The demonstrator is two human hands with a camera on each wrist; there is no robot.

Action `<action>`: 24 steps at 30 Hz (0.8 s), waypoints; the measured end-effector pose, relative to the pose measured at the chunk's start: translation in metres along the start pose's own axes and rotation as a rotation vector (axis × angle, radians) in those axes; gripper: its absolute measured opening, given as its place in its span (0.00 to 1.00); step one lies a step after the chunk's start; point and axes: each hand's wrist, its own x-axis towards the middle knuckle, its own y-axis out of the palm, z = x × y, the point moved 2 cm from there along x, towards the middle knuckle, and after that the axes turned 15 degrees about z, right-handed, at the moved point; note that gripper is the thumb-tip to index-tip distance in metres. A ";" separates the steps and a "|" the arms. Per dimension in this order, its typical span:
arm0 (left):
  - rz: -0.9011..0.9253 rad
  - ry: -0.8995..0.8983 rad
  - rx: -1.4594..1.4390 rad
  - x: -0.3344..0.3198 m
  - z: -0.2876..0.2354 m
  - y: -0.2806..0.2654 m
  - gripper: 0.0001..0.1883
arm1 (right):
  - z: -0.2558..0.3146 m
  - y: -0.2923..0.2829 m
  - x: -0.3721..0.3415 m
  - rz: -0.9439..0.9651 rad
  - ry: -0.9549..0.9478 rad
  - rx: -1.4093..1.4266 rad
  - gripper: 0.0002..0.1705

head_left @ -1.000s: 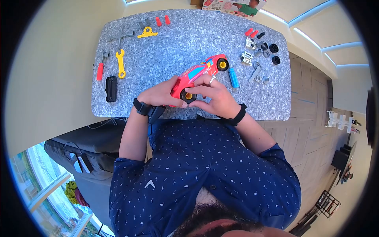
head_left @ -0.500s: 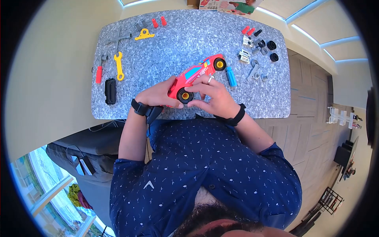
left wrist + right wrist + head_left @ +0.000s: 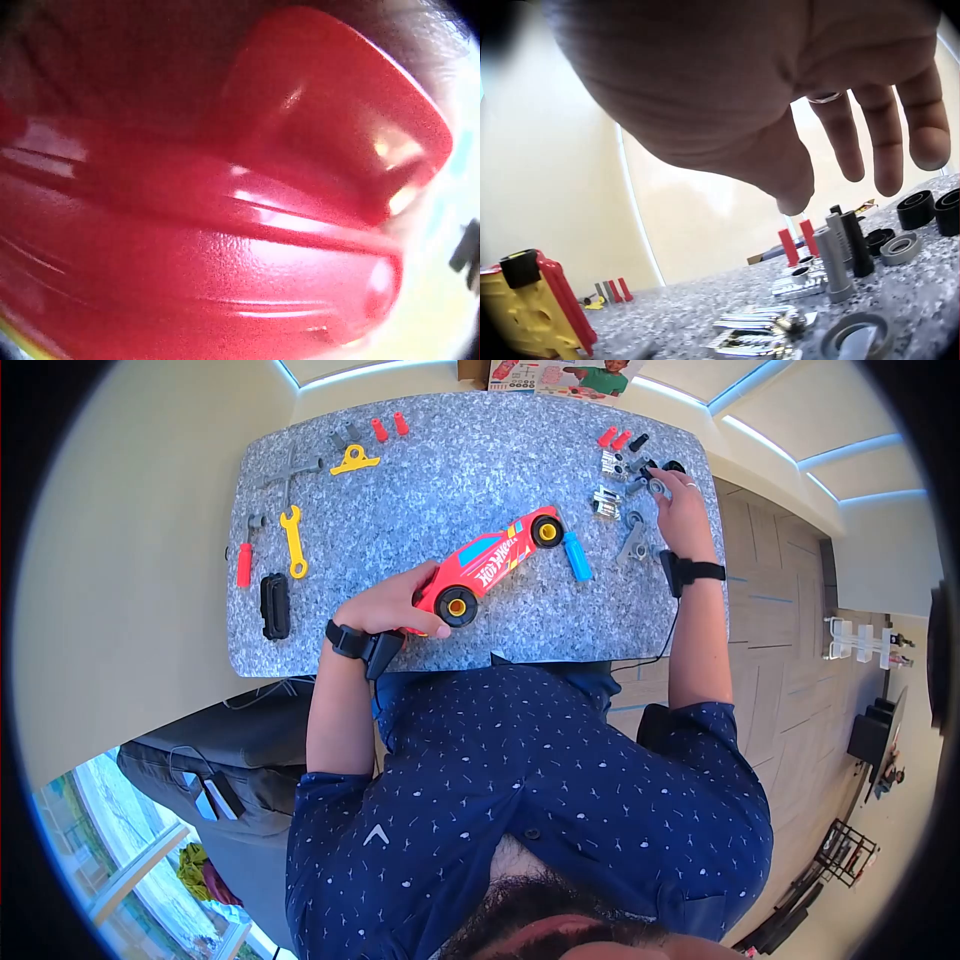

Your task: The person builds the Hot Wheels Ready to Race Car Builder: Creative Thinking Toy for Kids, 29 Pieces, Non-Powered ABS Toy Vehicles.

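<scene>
My left hand [image 3: 385,603] grips the rear end of a red toy car [image 3: 490,562], thumb beside its black rear wheel [image 3: 457,607]. Glossy red bodywork [image 3: 225,255] fills most of the left wrist view. Over the loose parts at the table's right side hovers my right hand [image 3: 687,525], holding nothing. In the right wrist view its fingers reach downward, spread and slightly bent, above grey and black pegs [image 3: 857,244], a grey ring [image 3: 900,249] and black wheels [image 3: 915,210]. A blue-handled screwdriver [image 3: 577,557] lies by the car's front wheel.
Chrome parts [image 3: 606,502] and a grey bracket [image 3: 632,538] lie near my right hand. Along the left side are a yellow wrench [image 3: 293,543], a red-handled tool [image 3: 245,565] and a black part [image 3: 274,606]. A printed box [image 3: 560,378] stands beyond the far edge.
My right hand has left the car's rear wheel and moved right and away from me to the loose parts. The left hand keeps hold of the car, its side now uncovered.
</scene>
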 end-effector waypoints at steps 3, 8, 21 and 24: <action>-0.017 0.072 0.006 0.007 0.016 -0.001 0.57 | -0.013 0.004 0.016 0.085 0.029 -0.016 0.22; -0.034 0.092 -0.004 0.005 0.015 0.001 0.57 | -0.015 0.011 0.029 0.270 0.157 -0.040 0.22; -0.007 0.123 -0.007 0.011 0.018 -0.003 0.56 | 0.183 -0.026 -0.069 0.395 -0.221 1.186 0.21; -0.009 0.123 -0.010 0.010 0.017 -0.002 0.56 | 0.236 0.015 -0.100 0.775 -0.296 1.391 0.19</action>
